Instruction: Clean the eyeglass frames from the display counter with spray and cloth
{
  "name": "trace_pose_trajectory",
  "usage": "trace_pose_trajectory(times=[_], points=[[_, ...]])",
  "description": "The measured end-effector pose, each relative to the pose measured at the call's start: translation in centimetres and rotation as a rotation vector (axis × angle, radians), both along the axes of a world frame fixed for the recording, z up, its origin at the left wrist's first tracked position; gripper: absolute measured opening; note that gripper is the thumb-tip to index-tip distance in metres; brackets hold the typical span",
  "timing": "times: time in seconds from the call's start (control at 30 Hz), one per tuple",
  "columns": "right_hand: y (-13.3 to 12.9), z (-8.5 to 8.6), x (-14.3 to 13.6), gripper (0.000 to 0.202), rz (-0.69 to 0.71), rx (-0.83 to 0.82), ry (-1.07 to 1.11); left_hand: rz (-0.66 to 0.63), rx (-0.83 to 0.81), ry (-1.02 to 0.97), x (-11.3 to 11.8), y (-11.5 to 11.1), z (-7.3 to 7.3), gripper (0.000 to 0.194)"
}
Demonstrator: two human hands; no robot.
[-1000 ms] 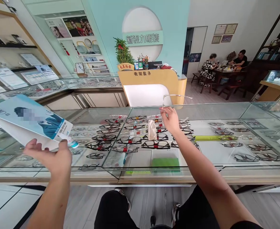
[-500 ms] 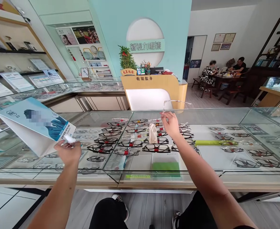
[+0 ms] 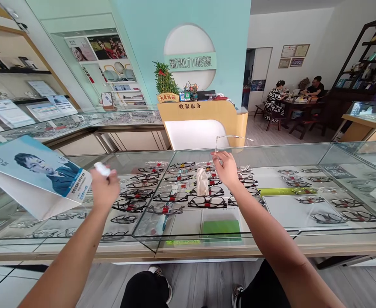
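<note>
My left hand is closed around a small white bottle, just right of a blue and white folded display card that stands on the glass counter. Above the middle of the counter, my right hand pinches a pair of clear eyeglasses, whose thin temple points to the right. A crumpled beige cloth lies on the glass just left of my right hand. Rows of dark-framed glasses with red tags show under the glass.
The glass counter runs across the view, its front edge near my legs. Behind it stands a wooden cashier desk with a plant. Two people sit at a table at the back right.
My left hand has moved right and up with the white bottle, away from the display card. My right hand still holds the clear glasses, and the view has shifted slightly.
</note>
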State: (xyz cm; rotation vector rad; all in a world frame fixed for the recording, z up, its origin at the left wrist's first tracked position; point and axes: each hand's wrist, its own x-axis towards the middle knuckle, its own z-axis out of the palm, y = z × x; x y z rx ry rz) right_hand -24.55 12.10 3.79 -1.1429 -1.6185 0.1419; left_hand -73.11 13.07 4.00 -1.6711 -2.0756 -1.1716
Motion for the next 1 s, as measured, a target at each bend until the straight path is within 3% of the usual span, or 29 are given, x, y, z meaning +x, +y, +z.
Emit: trace_pose_trajectory(times=[0.07,0.13,0.23,0.37,0.43,0.5,0.57,0.63,0.7,0.77,0.83,1.0], points=[[0.0,-0.1,0.1,0.037,-0.001,-0.003,0.003,-0.083,-0.009,0.088,4.2,1.3,2.5,0.043],[0.1,-0.2,0.2,0.037,0.001,-0.002,0.01,-0.272,-0.033,0.226,8.8,2.7,4.7,0.045],[0.1,-0.4,0.3,0.038,0.004,-0.002,0.013,-0.431,-0.079,0.306,14.8,4.9,6.7,0.04],[0.0,-0.5,0.5,0.037,0.01,0.005,0.008,-0.597,-0.117,0.338,20.9,6.3,6.3,0.027],[-0.1,-0.4,0.5,0.036,0.008,0.012,-0.001,-0.637,-0.015,0.128,23.5,5.7,5.2,0.02],[-0.3,-0.3,0.5,0.036,0.008,0.016,-0.012,-0.702,0.084,-0.216,25.7,4.4,4.0,0.012],[-0.5,-0.2,0.5,0.037,0.018,0.017,-0.024,-0.889,0.084,-0.577,27.2,2.7,2.9,0.026],[-0.7,-0.3,0.3,0.037,0.036,0.012,-0.039,-1.153,-0.06,-0.829,27.9,1.4,2.3,0.048],[-0.8,-0.4,0.1,0.036,0.058,0.0,-0.058,-1.428,-0.291,-0.926,27.8,0.6,2.2,0.071],[-0.9,-0.7,-0.2,0.034,0.081,-0.013,-0.079,-1.598,-0.469,-0.949,27.4,0.3,2.3,0.086],[-1.1,-0.9,-0.6,0.033,0.101,-0.021,-0.098,-1.638,-0.539,-1.002,26.9,0.3,2.5,0.091],[-1.9,-0.8,-1.3,0.032,0.131,-0.039,-0.123,-1.592,-0.559,-1.156,26.4,0.6,2.7,0.09]])
